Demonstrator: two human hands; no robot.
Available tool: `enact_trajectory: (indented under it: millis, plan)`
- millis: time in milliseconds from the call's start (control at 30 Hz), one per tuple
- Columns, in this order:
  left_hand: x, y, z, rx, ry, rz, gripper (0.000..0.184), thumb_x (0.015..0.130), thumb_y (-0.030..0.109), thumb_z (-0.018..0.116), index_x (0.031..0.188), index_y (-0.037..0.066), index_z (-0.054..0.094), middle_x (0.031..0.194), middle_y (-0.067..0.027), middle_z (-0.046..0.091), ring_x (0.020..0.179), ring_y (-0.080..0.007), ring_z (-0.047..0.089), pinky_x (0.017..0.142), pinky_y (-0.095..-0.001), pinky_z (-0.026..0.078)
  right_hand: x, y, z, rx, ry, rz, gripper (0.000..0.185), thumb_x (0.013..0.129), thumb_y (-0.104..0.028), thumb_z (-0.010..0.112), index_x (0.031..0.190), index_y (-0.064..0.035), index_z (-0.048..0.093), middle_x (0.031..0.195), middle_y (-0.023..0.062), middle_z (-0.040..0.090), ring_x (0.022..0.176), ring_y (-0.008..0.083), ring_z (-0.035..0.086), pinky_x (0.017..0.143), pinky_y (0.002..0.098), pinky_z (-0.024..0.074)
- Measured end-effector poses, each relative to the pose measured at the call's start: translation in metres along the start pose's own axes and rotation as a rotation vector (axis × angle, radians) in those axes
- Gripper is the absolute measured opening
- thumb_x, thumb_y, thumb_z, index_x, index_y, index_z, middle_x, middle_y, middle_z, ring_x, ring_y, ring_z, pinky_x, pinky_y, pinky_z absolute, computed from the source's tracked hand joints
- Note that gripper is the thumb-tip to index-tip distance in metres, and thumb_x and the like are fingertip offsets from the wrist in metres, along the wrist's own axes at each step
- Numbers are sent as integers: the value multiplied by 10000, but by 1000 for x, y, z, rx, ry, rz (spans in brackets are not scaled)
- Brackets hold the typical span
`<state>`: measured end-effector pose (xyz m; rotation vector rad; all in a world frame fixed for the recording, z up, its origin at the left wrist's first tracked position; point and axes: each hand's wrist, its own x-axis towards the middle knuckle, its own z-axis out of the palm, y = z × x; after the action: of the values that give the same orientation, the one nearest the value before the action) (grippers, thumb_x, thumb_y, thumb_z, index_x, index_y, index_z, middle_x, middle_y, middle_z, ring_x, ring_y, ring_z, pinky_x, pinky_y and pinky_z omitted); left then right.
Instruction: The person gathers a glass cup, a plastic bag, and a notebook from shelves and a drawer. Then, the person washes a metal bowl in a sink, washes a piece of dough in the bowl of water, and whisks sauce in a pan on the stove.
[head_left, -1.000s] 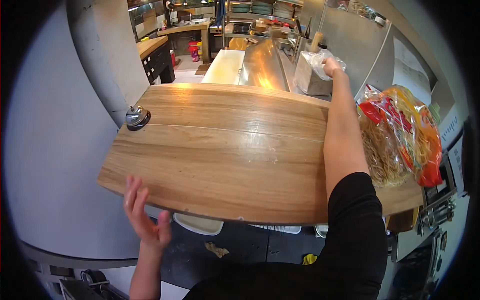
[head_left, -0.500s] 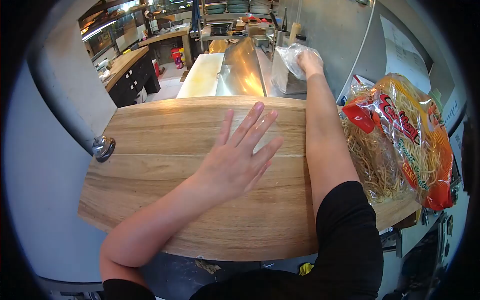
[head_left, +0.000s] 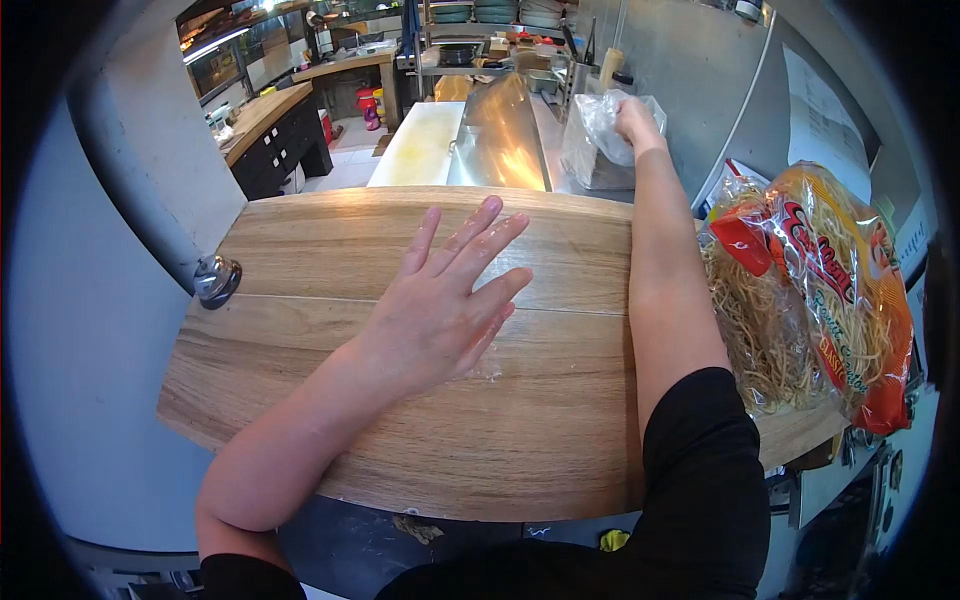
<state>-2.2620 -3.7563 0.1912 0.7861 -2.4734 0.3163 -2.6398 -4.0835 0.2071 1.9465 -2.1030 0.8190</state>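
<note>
My left hand (head_left: 440, 300) hovers over the wooden board (head_left: 560, 420) with its fingers spread, holding nothing; the fingertips look wet. Past the far edge of the board, my right hand (head_left: 638, 122) is closed on a clear plastic bag (head_left: 598, 125). The bag sits over or against a pale box-like container, and what is inside cannot be made out. Small wet smears (head_left: 488, 372) show on the wood beside my left hand.
Bags of dry noodles (head_left: 850, 300) in red and orange packaging lie at the board's right end. A metal bell (head_left: 216, 281) stands at the left edge. Beyond are a white cutting board (head_left: 425, 145), a steel lid (head_left: 500, 140) and a grey wall (head_left: 690, 80).
My left hand has shifted left and a little closer to me. My right hand still grips the plastic bag, at nearly the same spot. The view has turned slightly.
</note>
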Motion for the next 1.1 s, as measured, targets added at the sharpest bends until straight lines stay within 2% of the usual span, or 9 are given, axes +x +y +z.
enact_trajectory:
  millis: [67,233,567,633,667,733,867,933,1100]
  plan:
    - [-1,-3,0,-8,-5,-3,297,866,191,650,1160,154,628,1484,-101,368,1429,-312,262,1145,-561,186,5,8,9,-133,87,-10,269,815,-146,547,997,-33,710,1037,222,672,993,387,646,853,443,511]
    - [-1,-5,-3,-22,-19,-6,304,865,209,657,1162,152,629,1486,-99,366,1430,-305,260,1150,-556,182,-22,-10,-5,-312,-51,214,331,889,-171,478,1135,-115,692,1193,150,651,1142,315,609,917,438,493]
    - [-3,-7,-10,-33,-11,15,291,873,225,648,1151,141,631,1487,-105,365,1423,-307,272,1142,-567,199,7,15,-5,-141,-266,205,339,823,-114,485,1083,-37,689,1140,196,656,1095,382,611,893,456,493]
    - [-3,-7,-10,-29,-6,20,285,874,228,646,1143,136,631,1487,-106,366,1422,-308,275,1140,-567,204,3,20,2,213,228,122,143,765,-51,552,784,27,670,662,200,660,605,317,673,508,431,495]
    - [-3,-7,-11,-32,-5,27,278,875,230,644,1135,132,632,1487,-108,365,1421,-307,277,1139,-565,209,4,22,2,213,226,119,143,765,-51,552,784,27,670,662,200,660,605,317,673,508,431,495]
    - [-3,-7,-11,-37,-3,31,271,876,231,642,1127,128,632,1487,-110,365,1420,-306,279,1138,-563,213,-8,14,-11,341,-60,187,139,781,-41,541,777,4,672,665,181,664,622,294,677,545,428,508]
    - [-5,-10,-10,-35,-10,43,275,874,231,644,1129,128,636,1485,-113,365,1419,-300,283,1138,-558,222,-16,12,-7,-61,211,32,155,804,-61,544,839,3,682,666,195,662,616,305,675,581,427,520]
    - [-4,-9,-9,-59,-11,47,277,874,232,644,1131,130,637,1484,-113,366,1418,-298,284,1138,-556,227,-14,15,-6,-216,61,153,294,863,-153,541,1087,-20,677,1166,210,641,1112,367,607,908,464,493]
    - [-5,-7,-10,-30,-28,68,274,873,240,646,1121,123,645,1477,-114,369,1418,-293,285,1135,-545,244,-23,8,-4,-171,-122,246,300,841,-151,581,1091,-20,683,1171,221,635,1125,361,601,912,449,495]
